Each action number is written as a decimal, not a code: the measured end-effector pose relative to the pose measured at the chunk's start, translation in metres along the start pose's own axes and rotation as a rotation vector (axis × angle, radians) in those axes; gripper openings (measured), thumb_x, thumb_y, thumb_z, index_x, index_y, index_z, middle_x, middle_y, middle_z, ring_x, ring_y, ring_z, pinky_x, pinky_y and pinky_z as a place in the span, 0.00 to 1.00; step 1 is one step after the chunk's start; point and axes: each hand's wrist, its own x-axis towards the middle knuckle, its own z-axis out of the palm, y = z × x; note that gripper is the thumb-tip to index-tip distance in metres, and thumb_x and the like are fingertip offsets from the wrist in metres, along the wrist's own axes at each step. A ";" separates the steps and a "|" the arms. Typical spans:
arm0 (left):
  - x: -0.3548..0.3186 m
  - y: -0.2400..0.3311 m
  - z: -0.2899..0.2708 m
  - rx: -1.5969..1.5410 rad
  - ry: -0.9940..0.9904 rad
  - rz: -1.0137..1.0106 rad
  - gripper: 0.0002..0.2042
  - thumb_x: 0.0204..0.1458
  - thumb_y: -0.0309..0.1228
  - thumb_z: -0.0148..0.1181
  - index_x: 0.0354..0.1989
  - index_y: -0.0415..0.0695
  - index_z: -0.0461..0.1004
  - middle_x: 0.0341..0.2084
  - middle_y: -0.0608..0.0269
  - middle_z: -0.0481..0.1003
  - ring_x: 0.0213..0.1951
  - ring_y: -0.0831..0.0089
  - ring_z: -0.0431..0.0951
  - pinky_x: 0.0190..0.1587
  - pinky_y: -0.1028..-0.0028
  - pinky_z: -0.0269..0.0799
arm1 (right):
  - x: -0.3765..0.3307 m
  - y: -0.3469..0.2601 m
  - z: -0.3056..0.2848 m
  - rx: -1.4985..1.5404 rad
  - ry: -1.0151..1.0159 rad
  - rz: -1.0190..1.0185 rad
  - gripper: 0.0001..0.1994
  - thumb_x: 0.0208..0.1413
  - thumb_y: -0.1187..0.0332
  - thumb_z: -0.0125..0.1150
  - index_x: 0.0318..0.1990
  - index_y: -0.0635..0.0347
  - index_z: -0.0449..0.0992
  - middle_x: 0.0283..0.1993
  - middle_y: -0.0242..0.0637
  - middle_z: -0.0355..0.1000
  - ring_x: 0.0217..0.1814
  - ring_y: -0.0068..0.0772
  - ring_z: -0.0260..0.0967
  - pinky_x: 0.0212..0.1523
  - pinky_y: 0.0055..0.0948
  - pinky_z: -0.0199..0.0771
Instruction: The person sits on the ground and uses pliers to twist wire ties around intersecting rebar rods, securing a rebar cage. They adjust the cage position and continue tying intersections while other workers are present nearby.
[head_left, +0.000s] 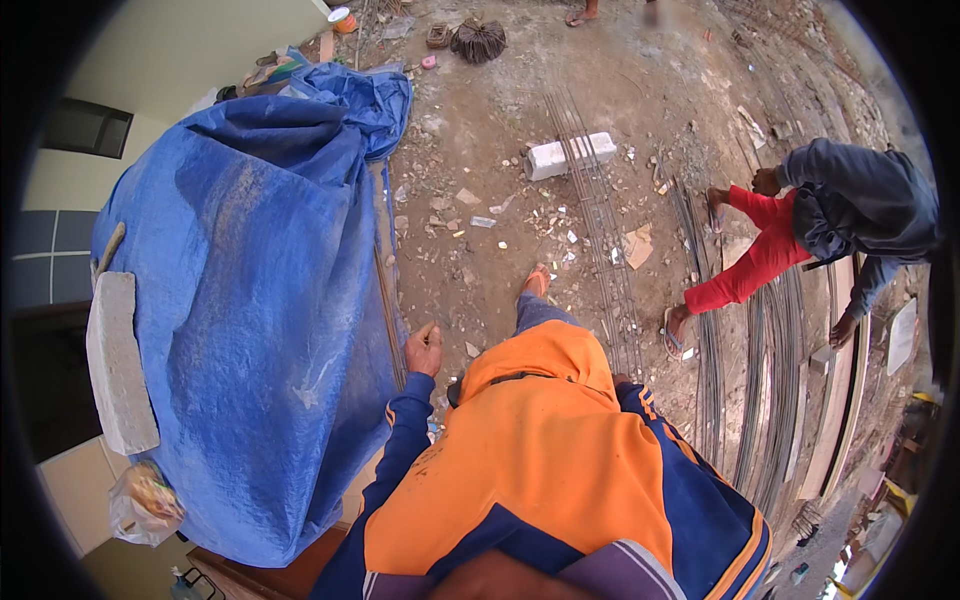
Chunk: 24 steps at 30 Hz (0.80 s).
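My left hand hangs beside my left hip with its fingers loosely curled, and I see nothing in it. Nearest to it is the edge of a large blue tarp draped over a bulky pile. Thin brown rods run along that edge. Of my right hand only a small part shows past my orange sweatshirt, so its fingers are hidden. One sandalled foot of mine steps forward on the dirt. Ahead lies a long cage of tied steel bars, across a pale concrete block.
A person in red trousers bends over on the right, beside bundles of steel bars and long planks. Debris litters the ground. A concrete slab and plastic bag are at the tarp's left side. Another person's foot shows far ahead.
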 end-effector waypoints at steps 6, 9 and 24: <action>0.089 0.123 0.017 0.187 -0.136 0.112 0.18 0.59 0.38 0.57 0.50 0.37 0.80 0.38 0.43 0.81 0.40 0.55 0.83 0.45 0.65 0.75 | 0.058 -0.123 -0.102 -0.129 0.274 -0.254 0.28 0.55 0.44 0.60 0.34 0.68 0.81 0.32 0.61 0.78 0.42 0.56 0.79 0.40 0.46 0.77; 0.109 0.173 0.027 0.188 -0.196 0.150 0.16 0.59 0.37 0.56 0.49 0.40 0.81 0.39 0.44 0.81 0.42 0.52 0.82 0.46 0.63 0.75 | -0.021 -0.267 -0.191 0.439 -0.082 -0.205 0.26 0.59 0.45 0.62 0.34 0.66 0.80 0.22 0.37 0.70 0.28 0.30 0.72 0.28 0.31 0.73; 0.195 0.294 0.107 0.353 -0.707 0.780 0.08 0.59 0.31 0.54 0.40 0.43 0.78 0.37 0.52 0.77 0.39 0.48 0.79 0.43 0.55 0.75 | -0.122 -0.431 -0.223 1.528 -0.166 -0.440 0.34 0.60 0.38 0.57 0.54 0.66 0.72 0.41 0.41 0.75 0.23 0.20 0.63 0.24 0.24 0.65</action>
